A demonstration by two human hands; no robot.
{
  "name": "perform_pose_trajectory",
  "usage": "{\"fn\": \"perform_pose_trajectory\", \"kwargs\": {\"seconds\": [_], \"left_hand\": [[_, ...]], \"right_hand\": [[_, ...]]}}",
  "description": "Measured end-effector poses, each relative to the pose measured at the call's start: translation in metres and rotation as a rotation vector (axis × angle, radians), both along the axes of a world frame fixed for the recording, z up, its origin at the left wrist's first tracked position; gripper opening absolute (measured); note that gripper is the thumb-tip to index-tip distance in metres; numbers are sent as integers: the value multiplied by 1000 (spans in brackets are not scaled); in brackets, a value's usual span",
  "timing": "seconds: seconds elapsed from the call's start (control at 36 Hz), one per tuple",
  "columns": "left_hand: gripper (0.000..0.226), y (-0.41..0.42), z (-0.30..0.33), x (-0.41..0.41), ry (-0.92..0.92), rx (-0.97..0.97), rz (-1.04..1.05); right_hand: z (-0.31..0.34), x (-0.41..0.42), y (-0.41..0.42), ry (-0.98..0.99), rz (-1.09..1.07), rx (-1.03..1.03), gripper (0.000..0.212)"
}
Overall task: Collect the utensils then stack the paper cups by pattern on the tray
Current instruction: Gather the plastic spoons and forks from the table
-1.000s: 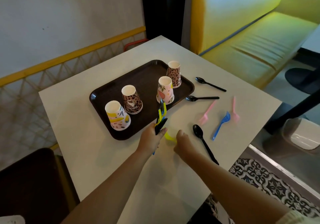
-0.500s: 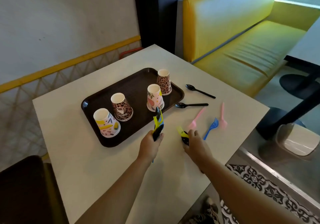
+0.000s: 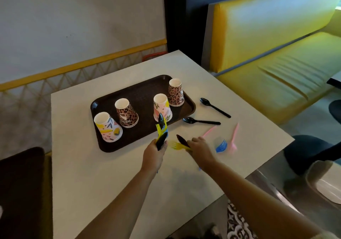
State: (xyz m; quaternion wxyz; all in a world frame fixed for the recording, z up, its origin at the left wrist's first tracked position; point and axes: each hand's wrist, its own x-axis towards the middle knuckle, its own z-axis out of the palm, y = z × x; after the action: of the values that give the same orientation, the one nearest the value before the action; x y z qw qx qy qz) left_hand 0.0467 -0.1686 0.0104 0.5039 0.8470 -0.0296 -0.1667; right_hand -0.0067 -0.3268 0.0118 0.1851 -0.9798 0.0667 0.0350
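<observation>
My left hand (image 3: 154, 153) grips an upright bundle of utensils (image 3: 161, 129), yellow, blue and black, near the tray's front edge. My right hand (image 3: 200, 147) holds a yellow fork (image 3: 175, 145) and a black spoon (image 3: 181, 139), their heads pointing toward the left hand. On the brown tray (image 3: 145, 83) stand several upside-down paper cups: two leopard-print ones (image 3: 126, 116) (image 3: 176, 93) and two with colourful leaf patterns (image 3: 108, 127) (image 3: 162, 107). Loose on the white table lie two black spoons (image 3: 215, 107) (image 3: 201, 121), a blue fork (image 3: 220, 146), a pink fork (image 3: 233, 139) and another pink utensil (image 3: 209, 131).
The white table (image 3: 103, 179) ends close on the right, with a yellow bench seat (image 3: 276, 57) beyond. A dark chair back (image 3: 20, 183) stands at the left. A white wall with a yellow rail (image 3: 83, 66) is behind the table.
My right hand has lifted the yellow fork and black spoon off the table and moved them left toward the bundle in my left hand. The camera has shifted.
</observation>
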Motion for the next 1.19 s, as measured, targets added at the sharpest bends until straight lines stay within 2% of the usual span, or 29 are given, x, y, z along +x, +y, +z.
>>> {"fn": "perform_pose_trajectory", "kwargs": {"seconds": [0.08,0.19,0.33,0.42,0.53,0.72,0.83,0.92,1.0,1.08,1.19], "left_hand": [[26,-11,2,-5,24,-39,38],[31,-27,3,-13,24,-53,80],[31,-43,1,-22,63,-83,138],[31,-48,-2,-28,72,-70,149],[31,-50,-5,-30,75,-66,165],[29,-48,-4,-17,76,-78,170],[27,-51,-1,-1,76,-102,155],[31,-58,2,8,86,-119,143],[34,-63,3,14,89,-110,109],[34,-66,3,17,82,-107,90],[31,-69,2,20,82,-86,107]], "right_hand": [[10,16,-29,25,-27,25,32],[14,30,-65,67,64,-8,32],[5,34,-93,201,149,-41,55],[-6,35,-97,265,185,-11,55],[-13,37,-96,207,295,-103,38],[-17,44,-91,182,317,-111,31],[-13,51,-93,10,288,-143,28],[-10,58,-100,-82,224,-64,14],[-11,67,-101,-58,153,-9,12],[-13,71,-101,-65,47,86,21],[-16,78,-104,-38,50,105,34]]}}
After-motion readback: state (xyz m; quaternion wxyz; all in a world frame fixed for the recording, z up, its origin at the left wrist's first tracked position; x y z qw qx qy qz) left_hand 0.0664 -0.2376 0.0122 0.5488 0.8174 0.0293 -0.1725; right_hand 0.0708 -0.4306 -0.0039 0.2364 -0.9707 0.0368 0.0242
